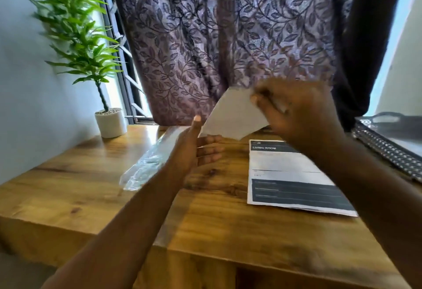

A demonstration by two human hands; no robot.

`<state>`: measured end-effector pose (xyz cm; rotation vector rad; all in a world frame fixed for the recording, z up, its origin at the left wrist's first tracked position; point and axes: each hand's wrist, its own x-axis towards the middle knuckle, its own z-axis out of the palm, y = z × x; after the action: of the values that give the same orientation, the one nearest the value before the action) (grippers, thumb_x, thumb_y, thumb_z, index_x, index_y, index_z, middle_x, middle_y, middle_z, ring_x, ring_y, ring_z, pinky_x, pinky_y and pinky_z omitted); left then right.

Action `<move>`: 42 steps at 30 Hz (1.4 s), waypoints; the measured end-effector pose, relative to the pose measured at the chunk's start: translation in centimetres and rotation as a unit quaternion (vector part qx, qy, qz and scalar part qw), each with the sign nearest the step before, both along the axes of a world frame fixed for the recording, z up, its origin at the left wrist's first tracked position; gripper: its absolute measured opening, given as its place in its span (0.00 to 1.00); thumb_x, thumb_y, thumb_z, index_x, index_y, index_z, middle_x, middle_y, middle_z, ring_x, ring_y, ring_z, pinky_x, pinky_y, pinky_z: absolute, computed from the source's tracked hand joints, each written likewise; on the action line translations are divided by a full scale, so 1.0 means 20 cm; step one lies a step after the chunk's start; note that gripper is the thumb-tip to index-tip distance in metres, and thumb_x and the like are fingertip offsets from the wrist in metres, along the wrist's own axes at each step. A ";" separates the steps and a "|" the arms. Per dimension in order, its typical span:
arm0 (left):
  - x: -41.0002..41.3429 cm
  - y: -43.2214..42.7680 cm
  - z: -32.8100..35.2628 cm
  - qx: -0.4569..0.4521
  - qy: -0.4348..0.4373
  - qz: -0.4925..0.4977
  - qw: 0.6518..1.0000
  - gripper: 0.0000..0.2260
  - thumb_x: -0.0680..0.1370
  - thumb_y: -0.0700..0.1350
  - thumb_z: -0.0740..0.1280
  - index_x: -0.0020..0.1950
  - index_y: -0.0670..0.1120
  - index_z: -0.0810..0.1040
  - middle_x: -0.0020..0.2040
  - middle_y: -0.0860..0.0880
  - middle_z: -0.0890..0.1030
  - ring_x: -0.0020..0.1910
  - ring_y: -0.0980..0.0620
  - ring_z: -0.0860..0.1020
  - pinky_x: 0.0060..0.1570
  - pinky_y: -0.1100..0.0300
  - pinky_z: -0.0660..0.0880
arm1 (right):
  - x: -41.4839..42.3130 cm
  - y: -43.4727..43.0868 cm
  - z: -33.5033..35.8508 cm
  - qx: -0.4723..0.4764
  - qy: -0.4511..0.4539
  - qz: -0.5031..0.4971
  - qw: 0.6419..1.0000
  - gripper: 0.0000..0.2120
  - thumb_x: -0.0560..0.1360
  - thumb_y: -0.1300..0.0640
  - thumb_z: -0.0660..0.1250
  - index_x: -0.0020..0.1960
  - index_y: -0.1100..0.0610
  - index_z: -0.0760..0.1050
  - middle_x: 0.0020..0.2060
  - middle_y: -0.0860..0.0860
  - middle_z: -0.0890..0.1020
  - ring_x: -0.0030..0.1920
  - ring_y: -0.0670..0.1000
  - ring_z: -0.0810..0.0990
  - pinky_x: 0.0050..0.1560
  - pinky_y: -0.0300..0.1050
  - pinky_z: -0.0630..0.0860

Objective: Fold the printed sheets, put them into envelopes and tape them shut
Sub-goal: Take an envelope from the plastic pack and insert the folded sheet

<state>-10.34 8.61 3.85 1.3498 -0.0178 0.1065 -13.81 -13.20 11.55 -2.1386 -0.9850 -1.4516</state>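
Our left hand, fingers straight, touches the white paper at its left corner. Our right hand pinches its right edge. Seemingly light and floppy, so we'd grip edges.

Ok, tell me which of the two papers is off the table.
The plain white paper, gripped by the right hand, left hand at its lower corner; the printed LIVING ROOM sheet lies flat on the table.
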 end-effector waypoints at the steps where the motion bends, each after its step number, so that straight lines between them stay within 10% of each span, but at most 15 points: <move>1: 0.04 -0.02 -0.01 -0.019 0.026 -0.017 0.999 0.17 0.81 0.60 0.61 0.59 0.49 0.78 0.54 0.40 0.85 0.51 0.41 0.84 0.47 0.48 0.83 | -0.02 -0.03 -0.05 -0.050 -0.017 0.016 0.998 0.08 0.80 0.54 0.66 0.54 0.54 0.83 0.43 0.53 0.86 0.38 0.54 0.84 0.37 0.52 0.81; 8: 0.29 -0.25 -0.10 0.090 0.015 -0.036 0.995 0.10 0.78 0.38 0.69 0.58 0.45 0.82 0.56 0.41 0.85 0.52 0.41 0.85 0.53 0.41 0.81 | -0.03 -0.27 -0.37 -0.228 0.044 0.032 0.972 0.13 0.80 0.45 0.66 0.57 0.51 0.83 0.52 0.49 0.87 0.46 0.51 0.86 0.39 0.52 0.82; 15: 0.40 -0.34 -0.10 0.351 -0.082 -0.068 0.930 0.08 0.80 0.42 0.69 0.58 0.46 0.81 0.56 0.45 0.85 0.51 0.47 0.85 0.48 0.58 0.83 | 0.24 -0.41 -0.44 0.005 0.116 -0.046 0.992 0.15 0.79 0.45 0.63 0.53 0.53 0.83 0.46 0.49 0.87 0.40 0.50 0.84 0.39 0.49 0.81; 21: 0.36 -0.41 0.04 0.358 -0.078 -0.286 0.885 0.21 0.80 0.35 0.66 0.71 0.50 0.74 0.57 0.58 0.84 0.54 0.57 0.83 0.48 0.64 0.79 | 0.50 -0.49 -0.52 0.059 0.322 -0.130 0.936 0.28 0.72 0.42 0.73 0.67 0.52 0.73 0.59 0.51 0.80 0.53 0.50 0.77 0.51 0.46 0.75; 29: 0.45 -0.52 -0.01 0.641 -0.171 -0.045 0.747 0.15 0.82 0.46 0.66 0.69 0.50 0.76 0.59 0.53 0.77 0.54 0.55 0.74 0.45 0.75 0.62 | 0.57 -0.55 -0.63 0.150 0.414 -0.116 0.890 0.11 0.80 0.56 0.67 0.61 0.57 0.80 0.54 0.52 0.84 0.48 0.49 0.80 0.42 0.34 0.71; 36: 0.58 -0.50 -0.27 0.547 -0.246 0.083 0.796 0.08 0.83 0.43 0.63 0.44 0.49 0.73 0.41 0.51 0.74 0.42 0.53 0.73 0.45 0.59 0.67 | 0.57 -0.56 -0.64 0.259 0.530 0.025 0.807 0.09 0.82 0.56 0.63 0.57 0.60 0.79 0.56 0.51 0.84 0.53 0.54 0.83 0.50 0.45 0.82; 42: 0.60 -0.47 -0.28 0.528 -0.246 0.096 0.807 0.10 0.84 0.47 0.61 0.52 0.41 0.78 0.45 0.49 0.73 0.46 0.53 0.70 0.48 0.64 0.60 | 0.58 -0.55 -0.65 0.296 0.558 0.024 0.775 0.12 0.83 0.52 0.60 0.54 0.58 0.78 0.54 0.52 0.83 0.52 0.55 0.84 0.51 0.48 0.82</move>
<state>1.74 -0.79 -1.81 2.4086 -0.4372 0.7038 -2.12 -24.21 -1.45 -1.9021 -0.0766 -0.1756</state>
